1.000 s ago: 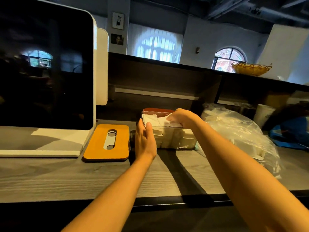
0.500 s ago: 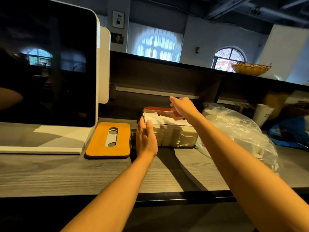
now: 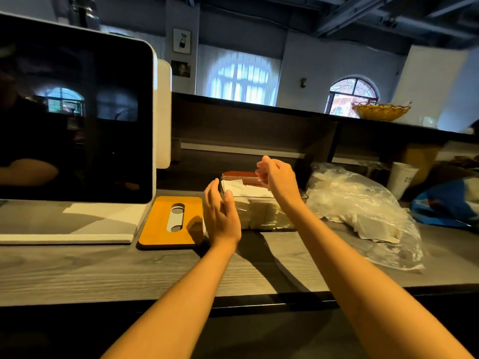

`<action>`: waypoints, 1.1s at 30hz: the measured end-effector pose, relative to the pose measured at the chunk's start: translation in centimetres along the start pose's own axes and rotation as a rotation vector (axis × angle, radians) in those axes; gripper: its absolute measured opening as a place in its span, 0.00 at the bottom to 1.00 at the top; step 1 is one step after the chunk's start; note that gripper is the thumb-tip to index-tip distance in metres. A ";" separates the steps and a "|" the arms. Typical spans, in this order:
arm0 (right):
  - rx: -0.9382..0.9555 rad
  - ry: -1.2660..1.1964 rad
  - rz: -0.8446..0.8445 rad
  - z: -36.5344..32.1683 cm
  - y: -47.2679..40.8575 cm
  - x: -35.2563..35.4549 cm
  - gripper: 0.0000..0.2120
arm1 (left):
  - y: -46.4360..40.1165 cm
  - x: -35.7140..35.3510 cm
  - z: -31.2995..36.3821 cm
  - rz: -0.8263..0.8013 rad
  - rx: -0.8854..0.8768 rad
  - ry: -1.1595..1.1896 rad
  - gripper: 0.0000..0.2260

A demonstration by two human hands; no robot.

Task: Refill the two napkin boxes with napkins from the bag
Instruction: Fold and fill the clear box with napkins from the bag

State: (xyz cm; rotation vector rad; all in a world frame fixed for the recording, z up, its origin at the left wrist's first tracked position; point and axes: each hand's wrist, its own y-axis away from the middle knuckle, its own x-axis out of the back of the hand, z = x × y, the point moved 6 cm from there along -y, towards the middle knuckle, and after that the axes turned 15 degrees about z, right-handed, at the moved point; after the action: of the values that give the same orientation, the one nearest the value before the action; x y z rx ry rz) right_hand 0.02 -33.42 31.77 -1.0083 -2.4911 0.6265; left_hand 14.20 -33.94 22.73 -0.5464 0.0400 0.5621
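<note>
While the clear napkin box [image 3: 261,211] sits open on the grey wood-grain counter [image 3: 77,270], packed with white napkins [image 3: 243,186] up to its rim, the filling step for this box is judged nearly done. The left hand [image 3: 221,216] is held flat against the box's left end, fingers straight, nothing gripped. The right hand [image 3: 278,178] is raised over the box's far side with fingers loosely curled; whether anything is pinched cannot be told, no napkin is seen in it. A second box with a reddish-brown lid [image 3: 241,175] is seen just behind the first, lid apparently on, contents hidden. An orange slotted lid [image 3: 169,222] is laid flat on the counter just left of the left hand. The clear plastic napkin bag [image 3: 363,203] is slumped to the right of the boxes, napkins visible inside.

Next move, as a judgement: the orange lid is to be picked up and seated on the full box, or the top napkins pressed level first; the rear box then needs opening.

A large dark touchscreen terminal [image 3: 75,120] on a white base stands at left. A raised dark ledge runs behind, with a woven basket [image 3: 379,111] on top. A white paper cup [image 3: 403,178] and blue item [image 3: 451,203] are at far right. Arched windows and exposed ceiling beams are seen beyond
</note>
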 end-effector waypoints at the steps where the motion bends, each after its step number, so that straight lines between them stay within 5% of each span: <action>1: 0.016 -0.071 0.034 -0.2 0.8 0.9 0.14 | 0.1 0.5 0.9 0.033 -0.083 0.015 0.32; 6: -0.003 -0.196 0.058 0.4 4.5 4.2 0.15 | 2.3 1.1 4.3 -0.067 -0.272 0.203 0.24; 11: -0.063 -0.266 0.107 2.5 6.4 8.1 0.15 | 5.2 -0.5 5.8 -0.296 -0.032 0.316 0.13; 22: -0.160 0.103 0.383 11.7 2.4 20.3 0.23 | 13.4 -9.9 7.7 -0.695 0.004 0.180 0.12; 33: -0.153 0.128 0.230 15.3 -6.4 25.6 0.30 | 15.6 -21.9 7.2 -0.819 -0.135 -0.036 0.24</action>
State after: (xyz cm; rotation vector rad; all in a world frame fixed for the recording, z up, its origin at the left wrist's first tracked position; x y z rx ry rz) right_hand -28.29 -23.05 27.01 -1.3612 -2.3593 0.4259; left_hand -13.28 -30.09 25.38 -0.6277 -0.2501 -0.2272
